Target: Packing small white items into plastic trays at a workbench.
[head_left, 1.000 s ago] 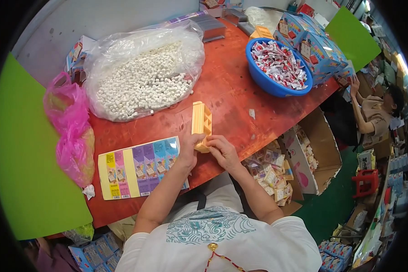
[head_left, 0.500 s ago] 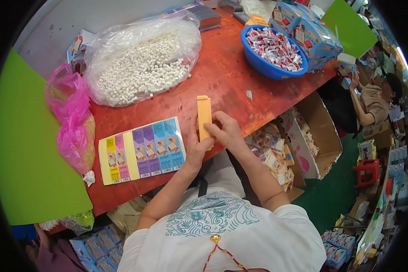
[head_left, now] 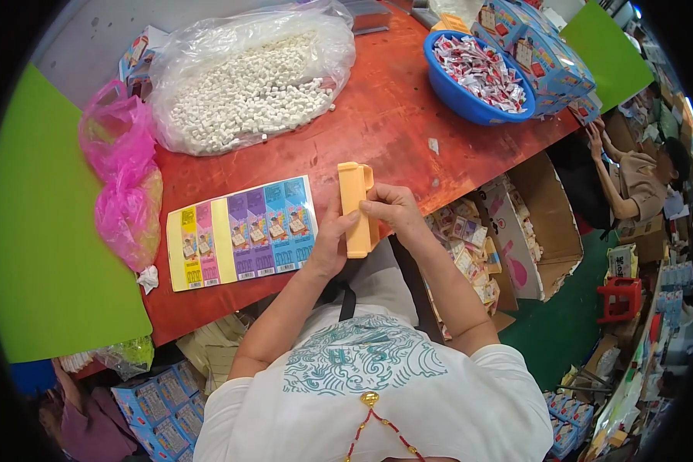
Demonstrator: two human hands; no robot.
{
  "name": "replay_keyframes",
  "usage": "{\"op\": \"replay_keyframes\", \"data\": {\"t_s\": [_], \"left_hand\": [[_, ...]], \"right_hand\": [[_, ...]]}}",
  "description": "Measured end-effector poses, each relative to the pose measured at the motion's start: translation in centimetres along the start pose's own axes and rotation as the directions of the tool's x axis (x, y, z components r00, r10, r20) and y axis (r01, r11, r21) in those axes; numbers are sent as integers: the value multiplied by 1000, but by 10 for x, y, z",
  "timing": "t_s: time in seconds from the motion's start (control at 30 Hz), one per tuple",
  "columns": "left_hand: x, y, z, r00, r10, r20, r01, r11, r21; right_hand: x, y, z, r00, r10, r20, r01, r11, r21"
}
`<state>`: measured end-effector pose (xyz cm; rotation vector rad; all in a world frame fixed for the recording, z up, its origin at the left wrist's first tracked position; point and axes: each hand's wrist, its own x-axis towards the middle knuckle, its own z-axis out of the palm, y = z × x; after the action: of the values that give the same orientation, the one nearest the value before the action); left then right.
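Observation:
A long light-orange plastic case [head_left: 354, 219] stands out from me over the table's near edge, held between both hands. My left hand [head_left: 333, 245] grips it along its left side, thumb on the front face. At the right side, my right hand [head_left: 393, 209] pinches its edge with thumb and fingers. The case looks partly parted, with a second orange section showing along its right. Just left of my left hand lies a sheet of stickers [head_left: 242, 231] in yellow, pink, purple and blue strips, with one bare strip where the backing shows.
A clear bag of small white cubes [head_left: 246, 96] lies on the red table [head_left: 389, 100]. Pink plastic bags [head_left: 121, 185] sit at the left. A blue basin [head_left: 470, 104] of small packets stands at the back right by printed boxes [head_left: 543, 58]. An open carton [head_left: 547, 223] is right of the table.
The orange case has turned in my hands, so more of its width and its right section show. My right hand has shifted slightly right. The view has moved a little.

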<state>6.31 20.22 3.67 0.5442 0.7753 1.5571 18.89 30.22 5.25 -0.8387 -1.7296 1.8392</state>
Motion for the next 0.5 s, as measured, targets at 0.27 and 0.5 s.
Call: {"op": "replay_keyframes", "data": {"t_s": [0.27, 0.5], "left_hand": [[47, -23, 9, 994, 84, -72, -99, 966, -238], [97, -30, -11, 903, 288, -318, -227, 950, 215]], "right_hand": [[33, -10, -30, 970, -130, -207, 61, 949, -309], [60, -44, -33, 724, -689, 31, 140, 103, -985]]}}
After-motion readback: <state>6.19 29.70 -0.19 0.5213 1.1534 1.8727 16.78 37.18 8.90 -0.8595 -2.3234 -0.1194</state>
